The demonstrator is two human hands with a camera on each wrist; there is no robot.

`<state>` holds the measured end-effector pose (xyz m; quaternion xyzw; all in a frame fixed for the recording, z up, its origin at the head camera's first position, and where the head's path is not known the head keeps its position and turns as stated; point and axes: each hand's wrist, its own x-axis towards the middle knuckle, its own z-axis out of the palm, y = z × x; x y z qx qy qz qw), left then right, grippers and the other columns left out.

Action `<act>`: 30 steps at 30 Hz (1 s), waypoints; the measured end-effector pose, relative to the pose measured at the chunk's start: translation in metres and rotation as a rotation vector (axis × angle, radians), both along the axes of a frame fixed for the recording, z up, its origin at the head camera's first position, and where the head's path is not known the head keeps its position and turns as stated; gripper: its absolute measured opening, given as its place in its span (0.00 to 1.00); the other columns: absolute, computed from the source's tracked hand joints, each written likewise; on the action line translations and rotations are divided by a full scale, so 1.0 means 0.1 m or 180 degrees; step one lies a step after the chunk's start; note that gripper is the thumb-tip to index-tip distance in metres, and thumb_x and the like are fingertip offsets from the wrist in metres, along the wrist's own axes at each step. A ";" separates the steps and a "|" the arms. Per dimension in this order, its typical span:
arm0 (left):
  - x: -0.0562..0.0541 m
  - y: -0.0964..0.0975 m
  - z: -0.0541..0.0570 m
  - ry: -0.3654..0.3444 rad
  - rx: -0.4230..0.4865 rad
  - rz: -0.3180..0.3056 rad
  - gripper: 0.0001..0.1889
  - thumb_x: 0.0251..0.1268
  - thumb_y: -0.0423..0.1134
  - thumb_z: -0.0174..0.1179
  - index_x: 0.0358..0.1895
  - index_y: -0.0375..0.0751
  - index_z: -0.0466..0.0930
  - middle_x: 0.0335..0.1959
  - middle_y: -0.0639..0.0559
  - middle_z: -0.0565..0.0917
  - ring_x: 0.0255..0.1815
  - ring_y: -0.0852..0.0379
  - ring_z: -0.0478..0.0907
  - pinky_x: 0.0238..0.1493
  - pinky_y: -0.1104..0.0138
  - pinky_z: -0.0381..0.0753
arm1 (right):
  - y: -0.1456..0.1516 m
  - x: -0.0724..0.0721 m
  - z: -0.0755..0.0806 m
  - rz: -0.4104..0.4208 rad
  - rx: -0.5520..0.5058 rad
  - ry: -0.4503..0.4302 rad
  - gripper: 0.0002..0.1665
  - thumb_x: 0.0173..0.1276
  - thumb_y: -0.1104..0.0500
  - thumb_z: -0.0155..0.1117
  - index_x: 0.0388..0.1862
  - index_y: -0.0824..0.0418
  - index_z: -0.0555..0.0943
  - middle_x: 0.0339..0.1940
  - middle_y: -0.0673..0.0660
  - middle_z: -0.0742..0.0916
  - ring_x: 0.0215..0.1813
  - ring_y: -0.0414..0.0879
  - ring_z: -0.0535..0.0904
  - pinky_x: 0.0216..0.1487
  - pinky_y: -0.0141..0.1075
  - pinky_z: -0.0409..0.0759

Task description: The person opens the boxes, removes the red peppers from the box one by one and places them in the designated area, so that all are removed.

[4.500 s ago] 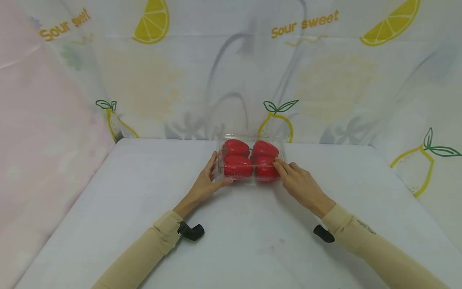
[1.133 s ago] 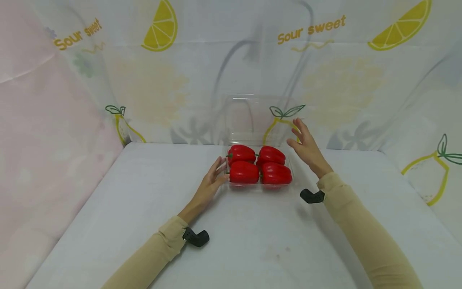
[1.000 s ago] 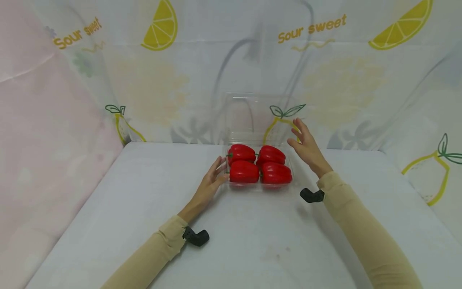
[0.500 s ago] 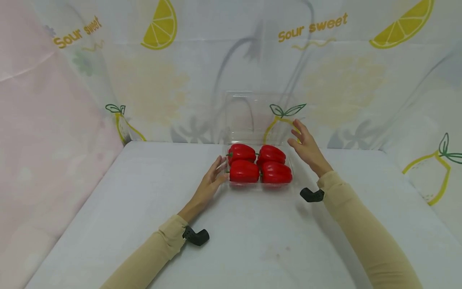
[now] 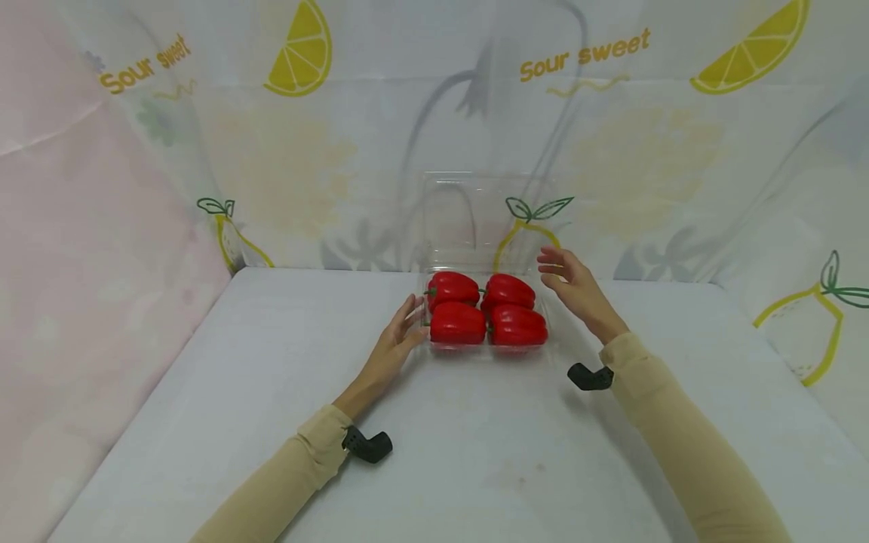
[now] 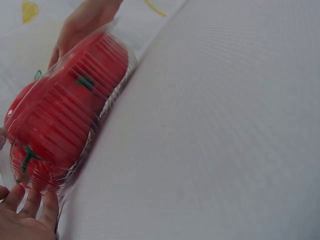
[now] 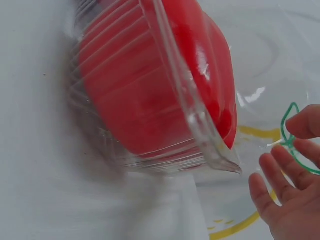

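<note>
A clear plastic clamshell box [image 5: 486,352] sits at the back of the table with its lid [image 5: 448,226] standing up behind it. Inside lie several red bell peppers [image 5: 458,323] with green stems, in two rows. At the box's left end is my left hand [image 5: 388,348], its fingers extended along the wall and the thumb by the front corner. In the left wrist view its fingertips [image 6: 48,202] meet the ribbed wall. My right hand [image 5: 577,289] hovers off the right back corner, fingers loosely spread, holding nothing; the right wrist view shows a gap between it and the box rim [image 7: 192,112].
The white table [image 5: 305,339] ends at a hanging cloth [image 5: 380,136] printed with lemons, close behind the box. Pinkish cloth [image 5: 102,264] hangs at the left. A black wrist camera [image 5: 367,445] juts out by the left sleeve, with another [image 5: 590,376] by the right.
The lid, lying over the peppers 4.5 seconds ago, now stands up at the back. My right hand went from the front right to the back right, then dropped slightly lately. The left hand stays.
</note>
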<state>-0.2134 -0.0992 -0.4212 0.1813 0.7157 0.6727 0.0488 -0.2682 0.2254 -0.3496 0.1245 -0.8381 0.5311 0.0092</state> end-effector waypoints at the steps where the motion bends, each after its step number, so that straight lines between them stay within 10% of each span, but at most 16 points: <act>1: 0.00 0.00 0.00 0.0009 -0.0001 -0.0001 0.37 0.71 0.40 0.50 0.76 0.40 0.40 0.76 0.49 0.53 0.76 0.47 0.52 0.70 0.49 0.59 | 0.00 0.01 -0.01 0.0020 0.0003 -0.0021 0.30 0.73 0.62 0.49 0.72 0.62 0.56 0.68 0.66 0.69 0.69 0.58 0.65 0.68 0.54 0.64; 11: 0.00 0.00 0.01 -0.0021 -0.0036 0.0003 0.36 0.72 0.39 0.50 0.76 0.41 0.40 0.76 0.49 0.53 0.76 0.47 0.52 0.70 0.49 0.59 | 0.06 0.19 -0.09 0.0231 0.0416 0.0062 0.29 0.72 0.54 0.53 0.69 0.59 0.62 0.65 0.64 0.73 0.66 0.57 0.68 0.66 0.54 0.66; 22: 0.15 0.02 0.29 -0.0110 -0.0159 -0.0050 0.35 0.72 0.34 0.47 0.75 0.36 0.38 0.76 0.40 0.49 0.76 0.42 0.49 0.70 0.50 0.58 | 0.03 0.37 -0.14 0.0400 0.0926 0.0217 0.34 0.68 0.51 0.58 0.70 0.54 0.60 0.62 0.60 0.75 0.65 0.56 0.68 0.69 0.58 0.60; 30: 0.08 0.01 0.18 -0.0086 -0.0080 -0.0043 0.36 0.72 0.36 0.48 0.76 0.38 0.38 0.76 0.43 0.50 0.76 0.44 0.50 0.70 0.49 0.58 | -0.02 0.48 -0.10 0.0480 0.1059 0.0453 0.33 0.66 0.48 0.60 0.67 0.56 0.65 0.62 0.58 0.75 0.64 0.55 0.69 0.63 0.59 0.67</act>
